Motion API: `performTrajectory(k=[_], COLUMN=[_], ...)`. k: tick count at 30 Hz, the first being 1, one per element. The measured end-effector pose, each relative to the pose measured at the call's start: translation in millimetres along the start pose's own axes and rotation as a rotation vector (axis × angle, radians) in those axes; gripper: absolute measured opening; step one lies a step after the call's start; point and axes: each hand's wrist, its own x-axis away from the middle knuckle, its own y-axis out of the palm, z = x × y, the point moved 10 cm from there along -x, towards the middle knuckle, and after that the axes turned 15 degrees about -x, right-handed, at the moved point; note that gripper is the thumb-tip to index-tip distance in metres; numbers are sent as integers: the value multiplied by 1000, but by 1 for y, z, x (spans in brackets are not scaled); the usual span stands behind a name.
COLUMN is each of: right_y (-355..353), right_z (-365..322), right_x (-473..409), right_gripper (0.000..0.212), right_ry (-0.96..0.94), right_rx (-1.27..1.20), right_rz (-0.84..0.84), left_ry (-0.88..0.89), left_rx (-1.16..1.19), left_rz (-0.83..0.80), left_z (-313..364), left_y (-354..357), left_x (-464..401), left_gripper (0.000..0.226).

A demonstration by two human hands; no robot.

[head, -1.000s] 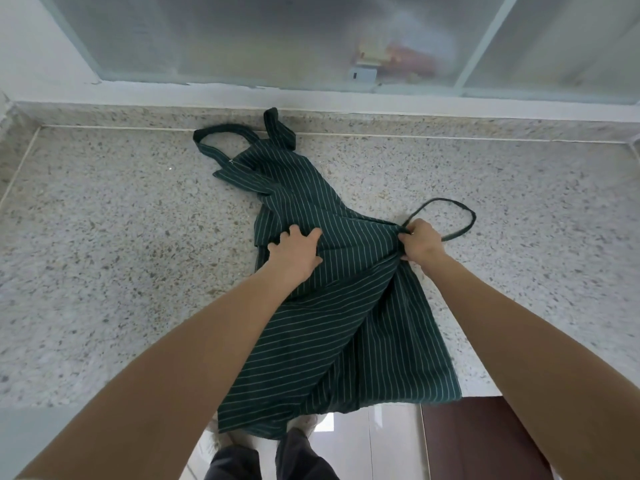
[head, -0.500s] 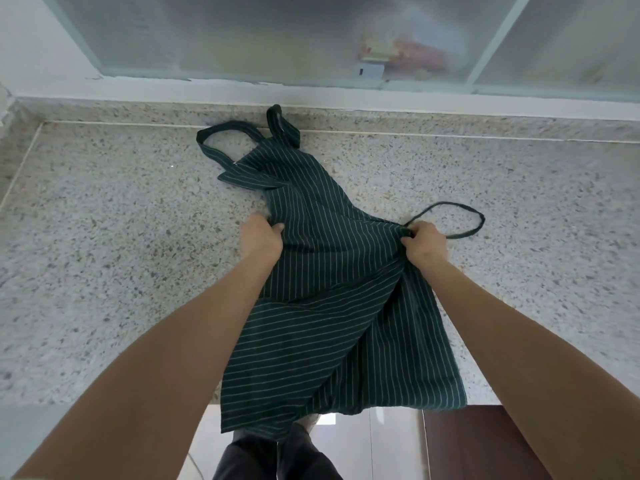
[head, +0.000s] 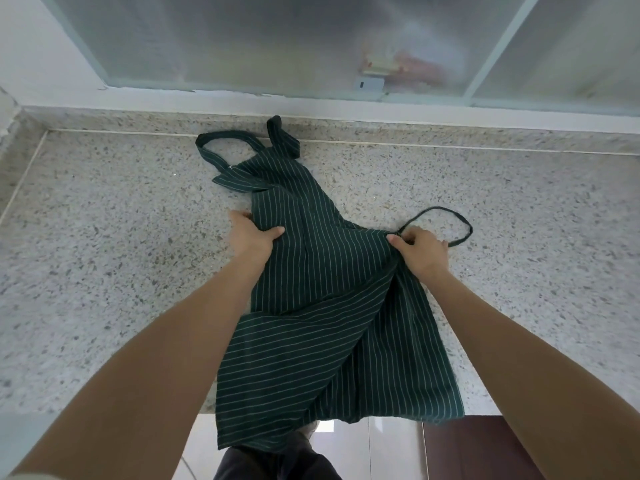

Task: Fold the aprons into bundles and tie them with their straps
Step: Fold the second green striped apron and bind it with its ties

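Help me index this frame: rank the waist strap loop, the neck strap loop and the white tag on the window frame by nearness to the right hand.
From the right hand:
1. Waist strap loop, just right of it.
2. White tag, up on the window frame.
3. Neck strap loop, far left at the counter's back.

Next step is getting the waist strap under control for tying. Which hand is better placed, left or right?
Right, probably. The right hand pinches the apron at the corner where the thin waist strap loops out, right beside it. The left hand grips the opposite edge, with no strap visible there.

A dark green pinstriped apron (head: 322,306) lies partly folded on the counter, hem hanging over the edge.
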Motion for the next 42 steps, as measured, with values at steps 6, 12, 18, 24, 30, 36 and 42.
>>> performTrajectory(k=[6,12,18,24,30,36,42], right_y=[-5,-20,-24,-5,6,-6,-10], right_z=[-11,-6,-33,-14,12,20,13], right_x=[2,3,16,22,22,19,11], right_gripper=[11,15,25,28,24,28,27], right_ry=[5,4,-190,-51,183,169,116], right_rx=[-264,-250,112,-181,-523,-384,-191], right_rz=[25,126,263,172,121,150,117], left_ry=[-2,27,97,144,201,64,386], left_rx=[-135,-243,-258,-250,-321,-246,-567], left_rz=[-132,4,4,-287,-189,1,217], left_z=[-6,1,13,-8,-1,-15,21], left_y=[14,-13,-18,20,9,-22,-15], left_x=[-1,-11,-13,3,11,2,30], left_gripper=[39,29,28,44,34,42,60])
